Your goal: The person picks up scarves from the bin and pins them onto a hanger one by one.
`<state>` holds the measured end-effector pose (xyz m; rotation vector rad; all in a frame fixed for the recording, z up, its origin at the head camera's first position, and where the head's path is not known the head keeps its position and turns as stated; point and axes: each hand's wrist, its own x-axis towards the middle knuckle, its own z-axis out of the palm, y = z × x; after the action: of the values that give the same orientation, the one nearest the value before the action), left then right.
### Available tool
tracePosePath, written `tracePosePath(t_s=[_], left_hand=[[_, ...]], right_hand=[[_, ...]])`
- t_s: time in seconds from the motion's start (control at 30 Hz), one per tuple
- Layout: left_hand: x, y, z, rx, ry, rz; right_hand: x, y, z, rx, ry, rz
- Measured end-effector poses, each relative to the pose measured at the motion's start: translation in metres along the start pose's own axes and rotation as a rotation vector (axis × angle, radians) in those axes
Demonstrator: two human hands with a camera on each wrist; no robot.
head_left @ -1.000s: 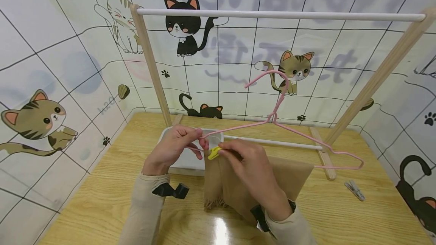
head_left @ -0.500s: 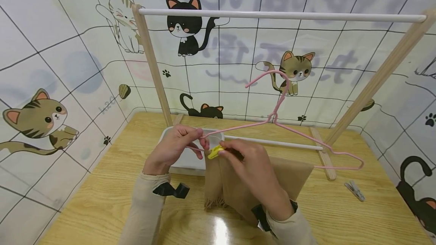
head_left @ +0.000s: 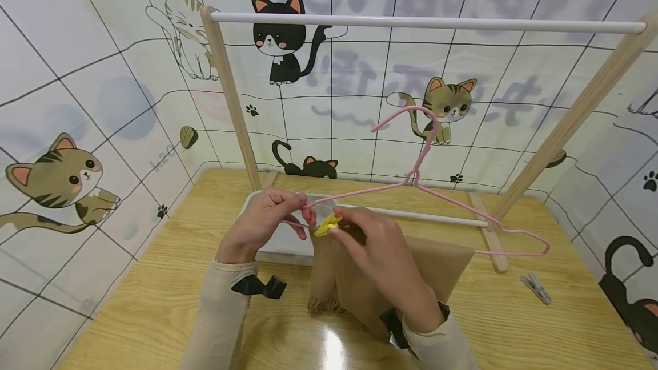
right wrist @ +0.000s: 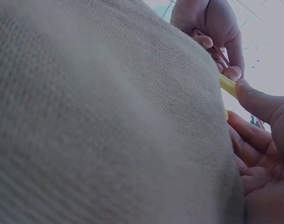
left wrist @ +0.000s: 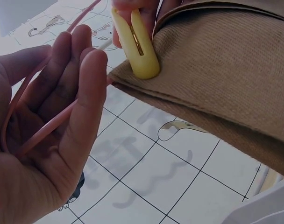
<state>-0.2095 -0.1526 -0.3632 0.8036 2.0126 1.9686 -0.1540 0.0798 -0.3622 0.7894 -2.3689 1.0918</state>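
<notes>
A pink wire hanger (head_left: 360, 192) is held at its left end by my left hand (head_left: 264, 218), with the thumb over the upper wire. A tan scarf (head_left: 437, 258) with a fringed edge is draped over the hanger's lower bar. My right hand (head_left: 382, 253) pinches a yellow clothespin (head_left: 327, 225) by its handles, thumb below and index finger above. In the left wrist view, the clothespin (left wrist: 144, 60) straddles the scarf's corner (left wrist: 125, 72) close to the left fingertips, its handles spread apart. The scarf (right wrist: 109, 107) hides much of the right wrist view.
A drying rack with a white top rail (head_left: 421, 23) and wooden posts (head_left: 233, 101) stands behind the hands. Beneath it is a white tub (head_left: 283, 247), partly behind the left hand. A grey clothespin (head_left: 536, 288) lies on the wooden table (head_left: 581, 313) at the right.
The yellow clothespin's handles have spread apart and the right finger and thumb have widened with them. The left hand and the hanger have stayed about where they were.
</notes>
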Motion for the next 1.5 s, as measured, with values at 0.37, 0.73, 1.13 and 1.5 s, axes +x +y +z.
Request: tracePosePath(t_s=[0.37,0.73,1.13,1.5], left_hand=[[0.0021,-0.0007,0.0015,-0.012,-0.005,-0.011],[0.0024,-0.0011,0.0018,-0.012,-0.003,-0.01],[0.0028,-0.0038,-0.001,-0.016,-0.003,-0.003],[0.0016,-0.0028,-0.0034,-0.008,-0.002,-0.009]], right_hand=[[-0.0021,0.0026,0.0023,-0.04,-0.003,0.061],[-0.0033,0.0042,0.0037,-0.039,0.016,0.081],[-0.0037,0.0059,0.0013,0.033,0.058,0.087],[-0.0076,0.0063,-0.0054,0.054,0.107,0.063]])
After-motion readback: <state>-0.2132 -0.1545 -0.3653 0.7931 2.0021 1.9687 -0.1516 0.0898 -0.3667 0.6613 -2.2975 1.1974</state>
